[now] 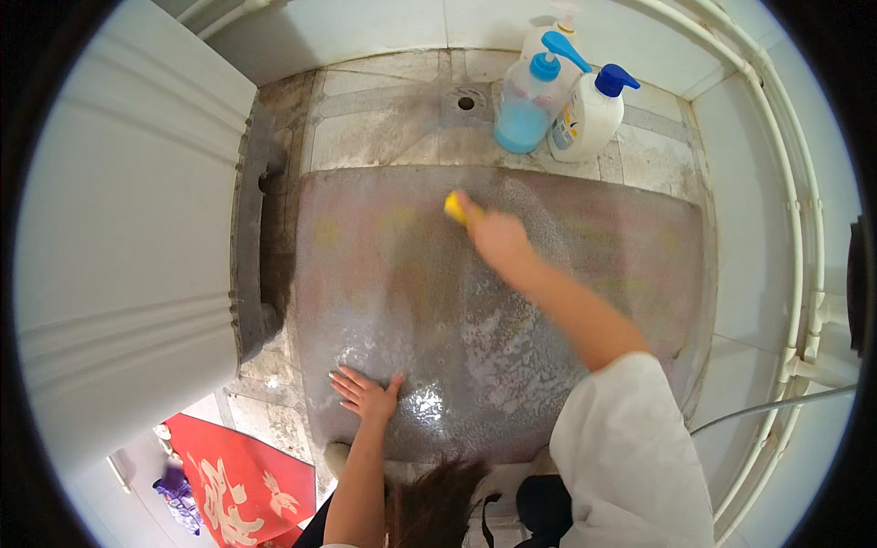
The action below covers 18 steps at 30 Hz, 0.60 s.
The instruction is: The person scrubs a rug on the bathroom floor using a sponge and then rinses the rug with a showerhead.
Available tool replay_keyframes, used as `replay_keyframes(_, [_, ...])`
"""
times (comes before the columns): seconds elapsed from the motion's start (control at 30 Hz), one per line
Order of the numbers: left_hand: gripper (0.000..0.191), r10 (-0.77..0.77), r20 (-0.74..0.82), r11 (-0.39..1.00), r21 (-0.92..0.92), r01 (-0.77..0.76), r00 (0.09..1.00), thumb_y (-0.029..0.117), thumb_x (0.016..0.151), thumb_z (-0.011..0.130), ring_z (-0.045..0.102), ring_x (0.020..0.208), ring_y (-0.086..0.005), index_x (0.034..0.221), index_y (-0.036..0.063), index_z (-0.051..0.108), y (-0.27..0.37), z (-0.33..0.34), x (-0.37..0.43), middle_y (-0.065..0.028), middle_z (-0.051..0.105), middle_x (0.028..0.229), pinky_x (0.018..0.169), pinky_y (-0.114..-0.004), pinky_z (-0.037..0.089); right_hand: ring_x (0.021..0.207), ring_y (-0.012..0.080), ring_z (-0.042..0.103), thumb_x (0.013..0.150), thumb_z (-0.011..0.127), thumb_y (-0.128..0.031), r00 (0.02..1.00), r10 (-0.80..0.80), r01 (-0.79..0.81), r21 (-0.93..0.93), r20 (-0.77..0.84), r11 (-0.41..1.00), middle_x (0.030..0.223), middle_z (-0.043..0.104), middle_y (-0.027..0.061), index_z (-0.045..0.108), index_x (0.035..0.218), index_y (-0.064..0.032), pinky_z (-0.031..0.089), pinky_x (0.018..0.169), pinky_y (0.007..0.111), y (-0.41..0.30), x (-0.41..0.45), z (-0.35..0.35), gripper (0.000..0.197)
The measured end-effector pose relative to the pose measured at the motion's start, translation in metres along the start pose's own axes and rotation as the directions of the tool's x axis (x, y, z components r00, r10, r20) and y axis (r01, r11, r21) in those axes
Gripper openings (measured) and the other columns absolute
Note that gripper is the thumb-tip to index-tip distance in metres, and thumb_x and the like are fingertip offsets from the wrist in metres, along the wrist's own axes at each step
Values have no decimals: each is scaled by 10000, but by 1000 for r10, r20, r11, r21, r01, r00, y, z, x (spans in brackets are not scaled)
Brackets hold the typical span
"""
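A large wet floor mat (637, 274), faded reddish grey with yellowish patches, lies flat before me. White suds and water streaks cover much of its middle and lower part. My right hand (503, 240) grips a small yellow scrubber (453, 207) against the mat's upper middle. Motion blurs both, and the fingers hide most of the scrubber, so whether it is a brush or a sponge I cannot tell. At the lower left, my left hand (370, 397) rests palm down on the mat with fingers spread, holding nothing.
Pump bottles stand beyond the mat: one with blue liquid (522, 127), a white one with a blue pump (586, 120), another behind. A floor drain (466, 103) is beside them. A white washing-machine-like appliance (137, 205) flanks the left; white pipes (788, 171) line the right wall.
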State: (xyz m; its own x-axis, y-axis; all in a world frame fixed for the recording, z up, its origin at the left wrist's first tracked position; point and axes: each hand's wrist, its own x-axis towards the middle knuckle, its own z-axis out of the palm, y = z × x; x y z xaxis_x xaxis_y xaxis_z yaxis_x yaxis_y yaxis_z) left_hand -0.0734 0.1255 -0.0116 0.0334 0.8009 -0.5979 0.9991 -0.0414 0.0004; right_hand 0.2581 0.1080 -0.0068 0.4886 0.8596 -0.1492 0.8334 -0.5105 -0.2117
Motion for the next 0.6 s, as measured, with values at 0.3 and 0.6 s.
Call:
replay_keyframes(0.3, [1166, 1, -2, 1000, -2, -1, 1000, 605, 591, 578, -153, 1225, -358, 1255, 0, -165, 1, 0, 0, -242, -167, 1309, 950, -551, 51, 705, 307, 577, 867, 264, -291, 788, -185, 132, 133, 587, 982, 810, 546, 184, 287, 1231, -245, 468, 576, 384, -28, -132, 7, 368])
replay_keyframes(0.6, [1154, 10, -39, 1000, 28, -9, 999, 617, 598, 561, -145, 1225, -362, 1258, 10, -166, -7, 7, 4, -240, -162, 1311, 944, -562, 67, 601, 267, 566, 791, 401, -106, 998, -10, 11, -22, 70, 1000, 684, 552, 134, 163, 1294, -200, 452, 490, 362, 18, -43, -10, 564])
